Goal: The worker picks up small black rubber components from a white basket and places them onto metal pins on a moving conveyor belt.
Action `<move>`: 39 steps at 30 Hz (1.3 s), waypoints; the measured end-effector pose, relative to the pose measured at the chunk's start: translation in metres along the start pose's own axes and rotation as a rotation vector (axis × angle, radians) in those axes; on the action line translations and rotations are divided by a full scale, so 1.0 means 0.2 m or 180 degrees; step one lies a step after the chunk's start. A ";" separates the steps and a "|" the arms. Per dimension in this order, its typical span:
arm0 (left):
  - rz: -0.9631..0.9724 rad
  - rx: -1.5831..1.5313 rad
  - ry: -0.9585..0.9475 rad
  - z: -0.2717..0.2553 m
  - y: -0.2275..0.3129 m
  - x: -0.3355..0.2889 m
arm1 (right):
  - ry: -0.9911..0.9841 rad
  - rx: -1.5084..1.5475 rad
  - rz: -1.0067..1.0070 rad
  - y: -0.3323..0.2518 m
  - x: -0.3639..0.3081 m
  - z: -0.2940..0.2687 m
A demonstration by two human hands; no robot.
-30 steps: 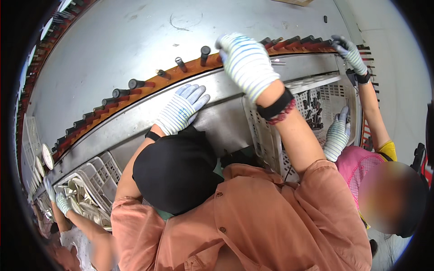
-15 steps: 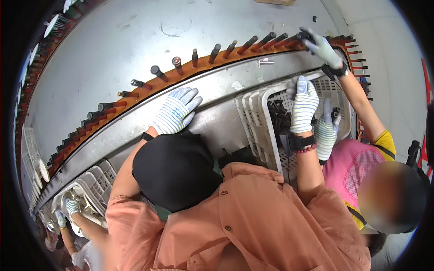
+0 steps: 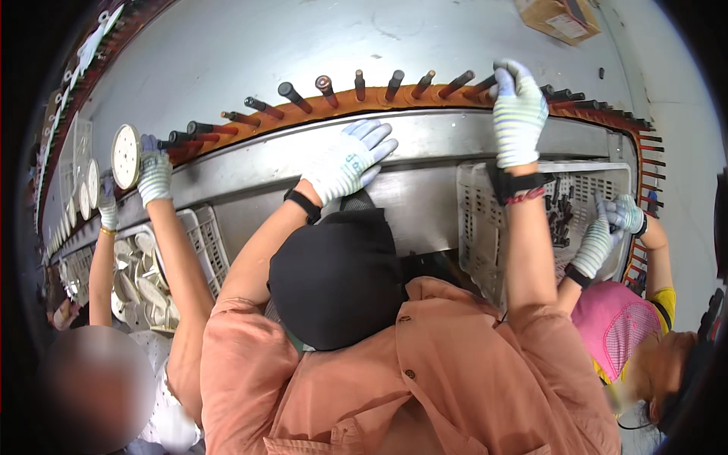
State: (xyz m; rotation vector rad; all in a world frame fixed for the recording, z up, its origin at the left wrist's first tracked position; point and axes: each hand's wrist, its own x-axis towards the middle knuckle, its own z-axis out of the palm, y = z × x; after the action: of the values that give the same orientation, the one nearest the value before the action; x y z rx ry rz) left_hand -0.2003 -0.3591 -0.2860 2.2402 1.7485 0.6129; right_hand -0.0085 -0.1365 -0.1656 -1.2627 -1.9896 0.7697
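My left hand [image 3: 350, 161], in a striped white glove with grey fingertips, lies flat with fingers stretched on the metal ledge [image 3: 432, 136]. Nothing is in it. My right hand [image 3: 520, 110], gloved alike, is raised at the row of pegs beyond the ledge. Its fingers are closed around the top of a black cylindrical part [image 3: 484, 86] there; the fingers partly hide it. Orange-red pegs, many with black sleeves [image 3: 395, 85], stand along the curved orange track [image 3: 345, 106]. Below my right forearm sits a white plastic crate [image 3: 474, 220] with dark parts [image 3: 561, 212] inside.
A co-worker in pink and yellow [image 3: 618, 326] reaches into the crate's right side. At the left, another co-worker's gloved hand [image 3: 155, 178] is beside a round cream disc [image 3: 126, 157], over a crate of similar pieces [image 3: 144, 280]. A cardboard box [image 3: 557, 23] stands at the far right.
My right hand has risen from over the crate to the pegs. The view has shifted, while my left hand stays on the ledge. The right co-worker's raised hand has come down to the crate.
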 end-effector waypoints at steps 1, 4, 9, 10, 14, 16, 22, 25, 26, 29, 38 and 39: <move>0.0051 0.0003 0.0020 -0.01 0.00 0.01 | -0.0223 0.0606 0.0205 0.03 0.06 0.01; 0.0076 0.0006 0.0063 0.02 -0.01 -0.01 | -0.0851 0.0668 0.0021 0.05 0.04 0.07; -0.0122 0.0012 -0.0039 0.02 0.03 -0.09 | -0.0376 0.0242 -0.1068 -0.34 -0.04 0.06; -0.0136 -0.0008 -0.0074 0.01 0.05 -0.11 | -0.0380 -0.0057 -0.1718 -0.43 -0.06 0.05; -0.0040 -0.0092 0.0071 0.00 0.04 0.02 | -0.0755 0.0507 -0.1613 -0.35 -0.19 0.51; -0.0282 -0.0138 0.0055 0.03 0.03 -0.04 | -0.0489 0.0243 -0.1666 -0.41 -0.24 0.66; -0.0778 -0.0087 -0.0279 0.03 -0.01 -0.12 | -0.1292 -0.0125 -0.1238 -0.45 -0.28 0.83; -0.1085 -0.0231 -0.1021 0.03 -0.05 -0.13 | -0.1465 0.0240 -0.1173 -0.49 -0.31 0.87; -0.0919 -0.0063 -0.0696 0.04 -0.03 -0.13 | -0.1159 0.0528 -0.1378 -0.46 -0.36 0.84; -0.0672 0.0247 0.0001 0.07 -0.02 -0.17 | -0.1588 0.0869 -0.0776 -0.44 -0.46 0.46; -0.0273 0.0488 -0.0035 0.01 -0.05 0.00 | -0.0012 -0.0193 -0.0976 0.08 0.01 0.33; -0.0325 0.0511 -0.0097 0.00 -0.06 -0.01 | -0.0209 0.0261 -0.0697 0.01 0.01 0.34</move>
State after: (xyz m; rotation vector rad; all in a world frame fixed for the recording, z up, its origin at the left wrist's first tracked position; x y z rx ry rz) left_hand -0.2104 -0.3584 -0.2915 2.2317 1.9456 0.4289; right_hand -0.0606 -0.1437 -0.2077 -0.9643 -2.0844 0.7843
